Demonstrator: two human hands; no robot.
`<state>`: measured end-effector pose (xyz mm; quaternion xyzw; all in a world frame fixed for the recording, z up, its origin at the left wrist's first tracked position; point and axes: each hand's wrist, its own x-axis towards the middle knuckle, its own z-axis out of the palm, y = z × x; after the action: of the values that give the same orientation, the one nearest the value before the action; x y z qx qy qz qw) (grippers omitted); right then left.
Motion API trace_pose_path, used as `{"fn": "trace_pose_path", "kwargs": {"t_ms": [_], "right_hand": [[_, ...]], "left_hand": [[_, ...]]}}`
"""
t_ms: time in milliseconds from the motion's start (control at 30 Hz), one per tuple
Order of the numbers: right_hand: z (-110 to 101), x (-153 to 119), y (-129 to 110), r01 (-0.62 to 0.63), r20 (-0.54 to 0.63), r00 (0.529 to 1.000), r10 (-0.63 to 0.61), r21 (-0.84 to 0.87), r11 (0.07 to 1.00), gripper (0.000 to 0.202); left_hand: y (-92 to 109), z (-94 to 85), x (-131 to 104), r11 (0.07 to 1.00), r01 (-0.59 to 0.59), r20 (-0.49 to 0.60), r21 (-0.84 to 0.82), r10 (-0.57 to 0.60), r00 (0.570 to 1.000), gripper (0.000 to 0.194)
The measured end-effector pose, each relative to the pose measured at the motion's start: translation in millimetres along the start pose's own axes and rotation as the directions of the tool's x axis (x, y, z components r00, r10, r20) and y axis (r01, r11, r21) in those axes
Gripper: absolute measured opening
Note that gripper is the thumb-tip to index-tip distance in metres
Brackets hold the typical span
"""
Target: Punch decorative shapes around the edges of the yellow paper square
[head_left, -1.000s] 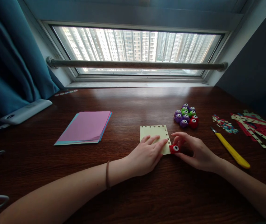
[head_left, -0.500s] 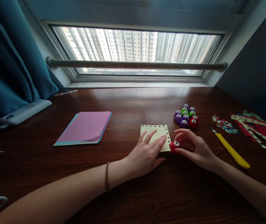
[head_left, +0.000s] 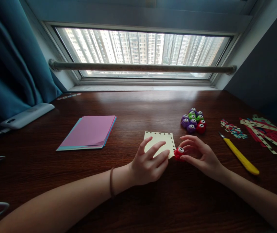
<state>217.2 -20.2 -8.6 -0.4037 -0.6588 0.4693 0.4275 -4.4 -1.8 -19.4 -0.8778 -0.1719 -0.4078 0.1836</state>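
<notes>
A small square of pale yellow paper (head_left: 160, 142) lies before me, with star-shaped holes along its top and right edges. My left hand (head_left: 150, 161) is over its lower left part, fingers spread and partly bent; its thumb is hidden. At the paper's lower right corner is a red craft punch (head_left: 178, 153) with a white and black button on top. My right hand (head_left: 199, 157) grips this punch from the right between thumb and fingers. The paper's edge meets the punch's near left side.
Purple, green and red punches (head_left: 193, 120) cluster behind my right hand. A yellow craft knife (head_left: 241, 157), punched-out bits (head_left: 234, 129) and cut strips (head_left: 264, 132) lie right. Coloured paper (head_left: 87, 132) is stacked left, near a white device (head_left: 28, 116) with a cable.
The yellow paper has turned slightly and shifted left, and the red punch has moved a little left with my right hand. My left hand's thumb has gone out of sight.
</notes>
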Motion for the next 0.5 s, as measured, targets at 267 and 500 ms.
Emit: {"fn": "trace_pose_path", "kwargs": {"t_ms": [267,500], "right_hand": [[-3,-3,-2,0.018,-0.029,0.999,-0.018,-0.021,1.0,0.041],[4,-4,-1,0.043,0.022,0.999,-0.042,-0.029,0.999,0.04]], "left_hand": [[1,-1.5,1,1.0,-0.005,-0.01,0.007,0.005,1.0,0.012],[3,-1.7,1,1.0,-0.018,-0.013,-0.012,0.017,1.0,0.012]]}}
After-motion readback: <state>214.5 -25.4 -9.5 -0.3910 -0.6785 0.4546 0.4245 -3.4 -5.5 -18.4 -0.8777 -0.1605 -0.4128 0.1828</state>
